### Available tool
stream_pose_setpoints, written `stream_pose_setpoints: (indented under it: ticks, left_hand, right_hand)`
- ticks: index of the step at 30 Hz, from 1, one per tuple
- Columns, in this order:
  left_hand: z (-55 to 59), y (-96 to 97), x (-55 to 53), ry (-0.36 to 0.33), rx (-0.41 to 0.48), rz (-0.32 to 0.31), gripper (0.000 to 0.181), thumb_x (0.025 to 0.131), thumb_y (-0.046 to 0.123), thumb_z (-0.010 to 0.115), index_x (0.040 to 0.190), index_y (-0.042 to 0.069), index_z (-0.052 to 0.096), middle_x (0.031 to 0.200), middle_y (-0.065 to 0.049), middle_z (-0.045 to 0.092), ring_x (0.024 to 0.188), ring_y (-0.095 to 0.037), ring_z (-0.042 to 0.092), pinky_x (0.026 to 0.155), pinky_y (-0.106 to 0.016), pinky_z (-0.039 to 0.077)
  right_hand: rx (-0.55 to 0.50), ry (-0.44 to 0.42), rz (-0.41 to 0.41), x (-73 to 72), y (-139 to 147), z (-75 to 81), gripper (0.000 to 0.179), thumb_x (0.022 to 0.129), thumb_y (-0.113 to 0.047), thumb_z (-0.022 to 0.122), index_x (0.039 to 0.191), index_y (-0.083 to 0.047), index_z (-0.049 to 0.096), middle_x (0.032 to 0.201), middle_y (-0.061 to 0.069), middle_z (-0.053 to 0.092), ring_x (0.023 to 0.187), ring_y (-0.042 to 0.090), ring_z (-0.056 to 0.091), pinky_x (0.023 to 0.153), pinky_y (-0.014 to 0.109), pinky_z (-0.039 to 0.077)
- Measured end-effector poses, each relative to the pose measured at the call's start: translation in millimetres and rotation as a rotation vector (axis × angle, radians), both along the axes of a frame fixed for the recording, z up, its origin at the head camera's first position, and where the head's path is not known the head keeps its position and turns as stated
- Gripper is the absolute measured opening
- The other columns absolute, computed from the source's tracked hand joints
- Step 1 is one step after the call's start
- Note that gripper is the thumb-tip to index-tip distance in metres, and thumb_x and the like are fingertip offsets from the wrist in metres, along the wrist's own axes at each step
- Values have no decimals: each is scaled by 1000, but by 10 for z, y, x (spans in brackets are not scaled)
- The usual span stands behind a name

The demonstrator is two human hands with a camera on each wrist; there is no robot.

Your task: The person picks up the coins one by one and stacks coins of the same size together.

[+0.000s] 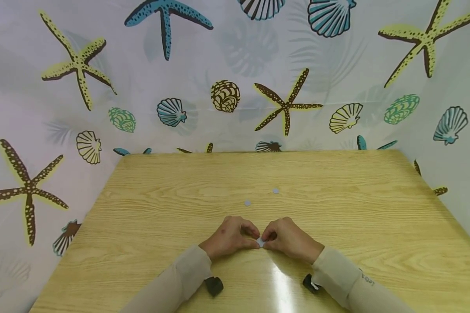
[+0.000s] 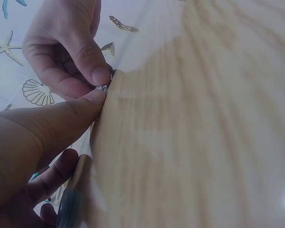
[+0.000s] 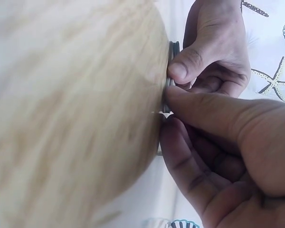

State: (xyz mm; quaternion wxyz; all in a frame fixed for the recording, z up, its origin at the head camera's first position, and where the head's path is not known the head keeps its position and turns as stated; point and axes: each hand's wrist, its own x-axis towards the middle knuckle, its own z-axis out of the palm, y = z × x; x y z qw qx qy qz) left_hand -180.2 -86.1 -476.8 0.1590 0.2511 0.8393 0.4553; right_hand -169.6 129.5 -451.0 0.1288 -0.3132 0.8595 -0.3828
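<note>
Low over the front middle of the wooden table, a small pale grey disc (image 1: 260,242) lies between the fingertips of both hands. My left hand (image 1: 231,237) comes at it from the left, thumb and index finger at its edge. From the other side my right hand (image 1: 290,239) pinches it with thumb and index finger. Close up in the left wrist view, the left thumb (image 2: 92,99) meets the right fingertips, which mostly cover the disc. The right wrist view shows both thumbs close together, the right index finger (image 3: 173,137) curled beside them.
Two more small grey discs lie on the table (image 1: 160,174) beyond the hands, one nearer disc (image 1: 247,203) and one farther disc (image 1: 276,191). A white cloth (image 1: 199,78) printed with starfish and shells hangs behind and along both sides.
</note>
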Motion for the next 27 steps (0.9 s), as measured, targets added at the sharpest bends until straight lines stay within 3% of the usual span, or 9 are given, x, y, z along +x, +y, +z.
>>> stream_pose_setpoints:
  ticks: [27]
  left_hand:
    - [28,-13,17,0,22,-10,22,80,16,85,99,12,76,95,9,74,91,-3,67,89,-24,51]
  right_hand:
    - [15,16,18,10,1,21,8,83,-2,79,90,-1,76,90,6,75,82,16,70,72,25,56]
